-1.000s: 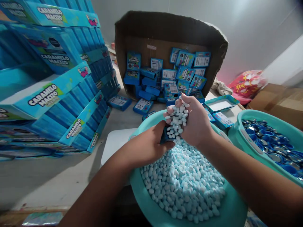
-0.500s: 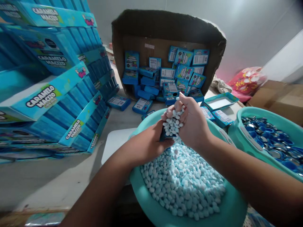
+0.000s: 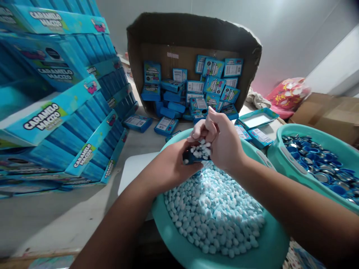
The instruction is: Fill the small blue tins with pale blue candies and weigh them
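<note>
My left hand (image 3: 171, 166) is closed round a small blue box (image 3: 193, 158), held over a teal basin (image 3: 269, 250) heaped with pale blue and white candies (image 3: 213, 209). My right hand (image 3: 224, 144) is cupped above the box with its fingers curled over a small handful of candies (image 3: 200, 150) that spill down into the box's open top. Both hands touch each other over the far rim of the basin.
Stacks of blue "Caramelo Macizo" display cartons (image 3: 56, 112) fill the left. A tipped brown cardboard box (image 3: 193, 41) at the back holds several small blue boxes. A second teal basin (image 3: 291, 164) of blue metal lids (image 3: 319, 164) stands at the right. An open tray (image 3: 258, 120) lies behind.
The handful of candies in my right hand has shrunk as they drop toward the small box, and its fingers have curled in. Both hands have drifted slightly left and down.
</note>
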Action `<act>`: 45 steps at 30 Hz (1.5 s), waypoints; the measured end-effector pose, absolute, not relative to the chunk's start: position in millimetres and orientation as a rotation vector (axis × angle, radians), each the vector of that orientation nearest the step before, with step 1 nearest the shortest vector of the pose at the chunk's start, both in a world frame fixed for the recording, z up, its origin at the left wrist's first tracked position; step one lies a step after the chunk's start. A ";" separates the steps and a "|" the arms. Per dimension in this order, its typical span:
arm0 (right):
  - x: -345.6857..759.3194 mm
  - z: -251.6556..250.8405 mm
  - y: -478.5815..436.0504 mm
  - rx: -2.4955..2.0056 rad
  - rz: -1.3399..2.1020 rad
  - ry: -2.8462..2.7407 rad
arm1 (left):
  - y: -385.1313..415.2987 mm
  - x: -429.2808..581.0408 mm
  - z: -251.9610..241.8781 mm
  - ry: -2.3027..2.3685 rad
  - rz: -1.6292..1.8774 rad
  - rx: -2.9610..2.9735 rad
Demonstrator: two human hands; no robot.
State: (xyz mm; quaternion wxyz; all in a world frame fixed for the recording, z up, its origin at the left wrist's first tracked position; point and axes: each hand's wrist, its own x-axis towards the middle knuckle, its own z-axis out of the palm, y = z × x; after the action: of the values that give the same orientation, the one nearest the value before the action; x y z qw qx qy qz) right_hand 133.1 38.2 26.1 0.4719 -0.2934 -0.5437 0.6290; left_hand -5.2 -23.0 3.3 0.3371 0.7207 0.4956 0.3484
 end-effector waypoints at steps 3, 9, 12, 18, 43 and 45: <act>133.2 23.7 40.2 -0.676 1.547 -1.431 | -21.4 -4.9 1.6 1.316 0.897 1.842; 138.9 29.1 40.2 -0.495 1.417 -1.722 | -18.5 -5.6 -2.7 1.454 0.869 1.762; 149.6 36.0 44.9 -0.645 1.130 -1.970 | -17.5 -6.6 -3.8 1.487 0.900 1.667; 175.5 36.4 67.6 -1.056 0.815 -2.373 | -15.9 -7.3 -8.8 1.503 0.974 1.496; 172.4 35.9 46.5 -0.923 1.294 -2.180 | -24.4 -6.0 4.4 1.514 0.926 1.780; 171.1 35.7 47.6 -0.884 1.299 -2.129 | -24.4 -6.3 3.5 1.555 0.931 1.757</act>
State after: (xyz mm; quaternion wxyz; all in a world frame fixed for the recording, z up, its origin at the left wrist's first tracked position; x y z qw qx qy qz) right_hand 171.1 47.6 35.7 0.2452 -0.3240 -0.7800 0.4758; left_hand -6.3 -24.4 3.5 0.3040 0.6631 0.5869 0.3513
